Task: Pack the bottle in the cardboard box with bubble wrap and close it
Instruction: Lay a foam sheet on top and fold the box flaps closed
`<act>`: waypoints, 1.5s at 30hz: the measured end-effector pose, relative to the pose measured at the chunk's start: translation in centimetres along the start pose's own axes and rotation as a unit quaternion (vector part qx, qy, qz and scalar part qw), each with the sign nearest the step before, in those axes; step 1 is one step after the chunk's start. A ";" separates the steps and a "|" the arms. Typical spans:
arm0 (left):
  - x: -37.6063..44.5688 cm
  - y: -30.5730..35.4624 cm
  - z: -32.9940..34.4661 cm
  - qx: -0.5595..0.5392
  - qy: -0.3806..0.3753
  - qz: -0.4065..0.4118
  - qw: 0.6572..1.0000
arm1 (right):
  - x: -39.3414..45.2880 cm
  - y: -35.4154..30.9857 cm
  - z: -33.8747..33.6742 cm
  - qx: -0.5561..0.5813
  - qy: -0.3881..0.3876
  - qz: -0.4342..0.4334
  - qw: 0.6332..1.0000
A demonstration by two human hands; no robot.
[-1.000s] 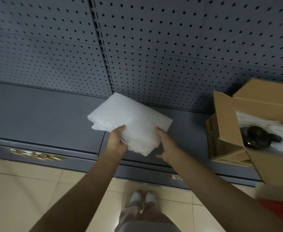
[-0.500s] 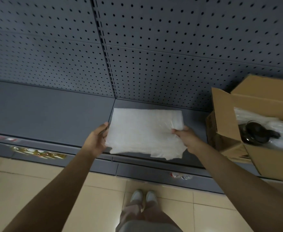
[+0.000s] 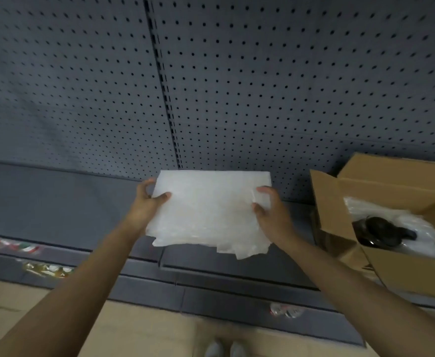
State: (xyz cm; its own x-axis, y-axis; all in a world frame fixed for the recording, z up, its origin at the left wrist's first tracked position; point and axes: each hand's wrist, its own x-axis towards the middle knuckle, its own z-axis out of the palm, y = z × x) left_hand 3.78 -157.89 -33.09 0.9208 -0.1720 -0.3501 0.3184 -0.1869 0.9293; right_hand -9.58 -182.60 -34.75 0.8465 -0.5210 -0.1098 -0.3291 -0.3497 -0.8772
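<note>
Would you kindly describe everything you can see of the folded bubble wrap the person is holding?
The bubble wrap is a whitish, translucent plastic sheet folded into a flat, roughly rectangular pad. Its far edge is straight; loose layers stick out unevenly at the near right corner. It is held above the grey shelf, left of the open cardboard box. The left hand grips its left edge, the right hand its right edge.

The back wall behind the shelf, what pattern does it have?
Dark grey back wall dotted with regular rows of small holes, seen in the head view.

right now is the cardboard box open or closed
Open: the cardboard box has its flaps standing up, and the dark bottle lies on bubble wrap inside.
</note>
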 end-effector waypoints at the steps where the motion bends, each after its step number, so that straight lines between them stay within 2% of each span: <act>1: -0.1 1.2 -0.1 0.001 -0.006 0.018 1.000 | 0.5 -1.2 -0.6 -0.008 0.005 -0.012 1.000; 6: -1.1 6.7 2.5 -0.012 -0.040 0.099 0.994 | 2.2 -5.1 -5.7 -0.027 0.070 -0.071 0.995; 9: -1.8 9.7 6.0 -0.006 -0.074 0.155 0.985 | 2.3 -5.2 -10.0 -0.022 0.111 -0.064 0.992; 14: -3.4 13.1 14.2 0.030 -0.149 0.213 0.965 | 1.2 -2.6 -18.3 0.047 0.171 -0.028 0.984; 20: -5.8 12.6 25.7 0.094 -0.221 0.211 0.948 | -1.0 3.4 -29.1 0.037 0.197 0.008 0.980; 23: -7.3 10.3 31.5 0.141 -0.260 0.208 0.932 | -1.6 8.2 -34.7 -0.029 0.190 0.011 0.981; 26: -8.8 7.1 36.7 0.171 -0.284 0.205 0.921 | -1.9 13.1 -39.6 -0.143 0.171 0.025 0.974; 29: -10.3 4.7 40.4 0.176 -0.303 0.200 0.915 | -1.3 17.4 -42.8 -0.231 0.124 -0.022 0.965; 33: -10.9 2.2 42.5 0.213 -0.264 0.230 0.912 | 0.1 20.6 -43.6 -0.310 0.083 -0.052 0.946; 36: -10.6 0.8 42.6 0.299 -0.224 0.234 0.898 | 0.6 20.3 -43.0 -0.386 0.049 -0.052 0.920; 40: -10.0 1.9 41.3 0.441 -0.248 0.176 0.845 | 1.0 19.1 -40.8 -0.395 -0.089 -0.035 0.914; 42: -10.2 2.8 41.2 0.516 -0.255 0.144 0.805 | 1.3 19.4 -40.0 -0.426 -0.118 -0.029 0.897; 43: -10.5 3.0 41.5 0.571 -0.235 0.142 0.774 | 1.5 19.6 -39.6 -0.452 -0.120 -0.026 0.883; 45: -10.8 2.6 42.7 0.698 -0.151 0.168 0.679 | 1.6 19.6 -39.3 -0.496 -0.107 -0.004 0.862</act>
State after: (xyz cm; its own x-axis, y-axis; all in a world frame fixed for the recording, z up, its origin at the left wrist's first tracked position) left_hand -14.94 -197.85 -31.88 0.7337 -0.5832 -0.3487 -0.6167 -0.7870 0.0185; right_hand -31.12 -220.82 -33.72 0.8735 -0.3966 -0.2825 -0.4283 -0.9017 -0.0585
